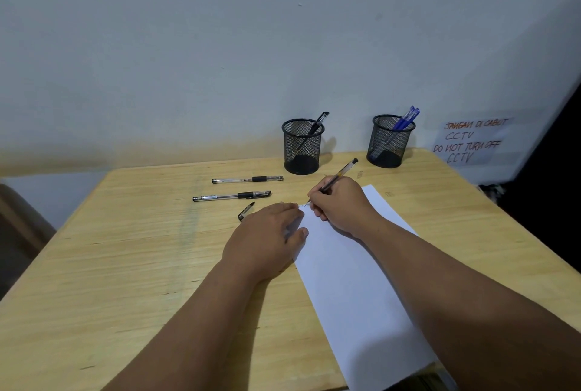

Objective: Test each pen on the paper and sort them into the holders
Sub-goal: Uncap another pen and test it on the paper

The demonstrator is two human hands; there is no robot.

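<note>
Wooden table [125, 265]: paper [355, 280], two pens [232, 196], cap [246, 211], two mesh holders [302, 147]

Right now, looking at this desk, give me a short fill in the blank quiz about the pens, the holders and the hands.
1. The right hand writes on the paper with a ____.
2. The left holder has one black pen; the right holder has pens coloured ____.
3. ____ capped pens lie on the table.
4. The left hand lies ____ on the paper's edge.

Missing words: pen; blue; two; flat

Paper's [361, 290] near corner cut off by bottom edge, scribble by pen tip [308, 201] too small to read, cap [246, 211] partly behind left hand [267, 233]
</note>
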